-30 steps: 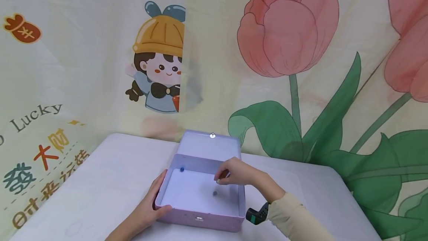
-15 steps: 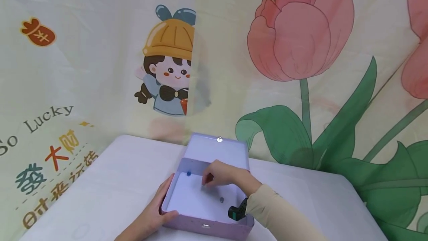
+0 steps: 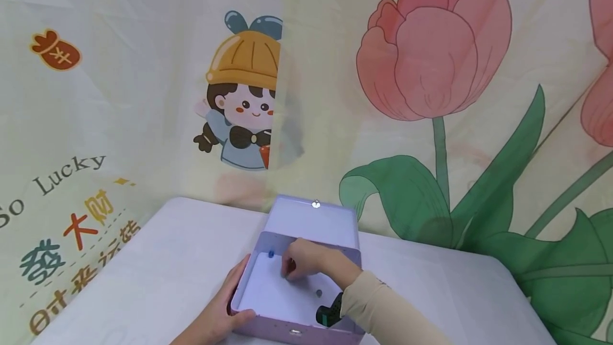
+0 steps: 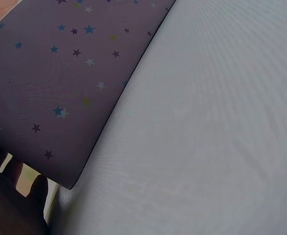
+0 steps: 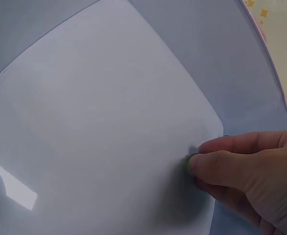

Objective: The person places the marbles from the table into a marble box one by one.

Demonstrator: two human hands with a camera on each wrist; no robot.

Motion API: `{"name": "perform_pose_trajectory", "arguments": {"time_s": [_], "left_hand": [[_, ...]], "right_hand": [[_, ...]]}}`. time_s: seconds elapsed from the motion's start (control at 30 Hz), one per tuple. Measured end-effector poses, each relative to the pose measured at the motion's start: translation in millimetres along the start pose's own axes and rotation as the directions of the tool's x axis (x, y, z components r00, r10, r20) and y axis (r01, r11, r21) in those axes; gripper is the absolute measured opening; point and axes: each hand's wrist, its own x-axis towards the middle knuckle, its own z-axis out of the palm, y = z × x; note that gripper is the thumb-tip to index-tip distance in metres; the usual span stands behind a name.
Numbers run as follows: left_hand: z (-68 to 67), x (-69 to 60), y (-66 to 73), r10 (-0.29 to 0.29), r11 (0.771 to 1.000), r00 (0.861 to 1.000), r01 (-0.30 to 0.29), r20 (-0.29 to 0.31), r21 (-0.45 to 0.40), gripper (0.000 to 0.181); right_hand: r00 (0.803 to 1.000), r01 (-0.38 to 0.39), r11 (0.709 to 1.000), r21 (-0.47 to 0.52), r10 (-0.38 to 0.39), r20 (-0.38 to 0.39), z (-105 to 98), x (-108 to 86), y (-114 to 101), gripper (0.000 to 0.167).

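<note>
A lilac tin box stands on the table with its lid folded back. My left hand grips the box's near left corner, thumb over the front rim and fingers along the side. In the left wrist view, its fingers show beside the star-printed wall. Inside the box, my right hand pinches a small greenish marble close to the floor, mostly hidden by thumb and fingertips. A blue marble lies in the far left corner; a grey marble lies toward the right.
The white table spreads out on both sides of the box. Behind it hangs a cloth printed with tulips and a cartoon figure. A black wrist device sits under the right sleeve, over the box's right side.
My right hand has moved left and down into the box, carrying the pinched marble from the right side toward the far left part. My left hand keeps its grip. The head view has shifted slightly.
</note>
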Motion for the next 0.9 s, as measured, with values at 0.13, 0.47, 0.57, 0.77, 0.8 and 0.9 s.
{"name": "perform_pose_trajectory", "arguments": {"time_s": [0.13,0.47,0.57,0.77,0.8,0.9], "left_hand": [[1.5,-0.3,1.3,-0.049,0.998,0.998,0.051,0.035,-0.038,0.095],[7.8,3.0,-3.9,-0.038,0.996,0.998,0.043,0.058,-0.083,0.094],[8.1,3.7,-4.7,0.013,0.999,1.0,-0.012,0.021,-0.038,0.093],[4.5,4.2,-4.7,0.07,0.997,0.997,-0.07,-0.017,0.014,0.094],[3.5,4.0,-4.3,0.061,0.998,0.998,-0.061,-0.018,0.018,0.094],[-0.2,3.0,-3.9,0.069,0.997,0.997,-0.068,-0.022,0.044,0.094]], "right_hand": [[1.0,0.016,1.0,0.023,-0.016,0.0,4,-2.0,-1,0.008],[0.992,0.02,0.993,0.12,-0.005,-0.123,-9,-35.2,7,0.018],[0.973,0.052,0.984,0.172,-0.012,-0.229,-20,-64.0,6,0.018],[0.884,0.089,0.947,0.307,0.067,-0.463,-18,-145.0,15,0.018],[0.869,0.072,0.945,0.32,0.098,-0.485,-14,-159.1,18,0.019],[0.837,-0.007,0.923,0.385,0.216,-0.503,0,-196.9,31,0.021]]}}
